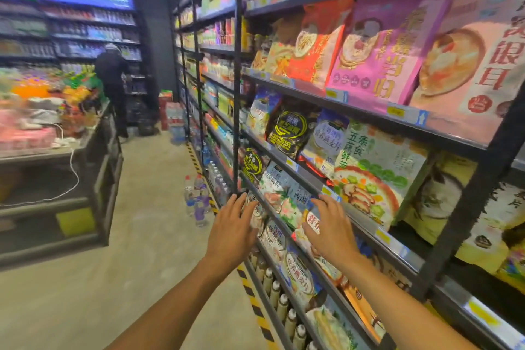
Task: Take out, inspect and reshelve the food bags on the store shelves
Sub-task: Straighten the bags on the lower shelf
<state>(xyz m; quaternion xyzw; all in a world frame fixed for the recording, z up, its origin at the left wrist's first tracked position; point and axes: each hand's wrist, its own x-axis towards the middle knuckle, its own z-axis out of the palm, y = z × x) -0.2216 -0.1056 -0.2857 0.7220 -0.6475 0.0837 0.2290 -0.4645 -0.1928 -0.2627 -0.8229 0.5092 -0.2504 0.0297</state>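
The left hand (pixel 233 226) and the right hand (pixel 331 231) both have straight, spread fingers and grip nothing. Between them a pale blue food bag (pixel 279 193) stands upright on the lower shelf (pixel 336 294) among other bags.

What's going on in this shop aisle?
A person stands at store shelves packed with food bags. The left hand and right hand are both open, reaching with straight fingers to either side of a blue and white bag on a lower shelf. Nothing is gripped yet. Another person stands farther down the aisle.
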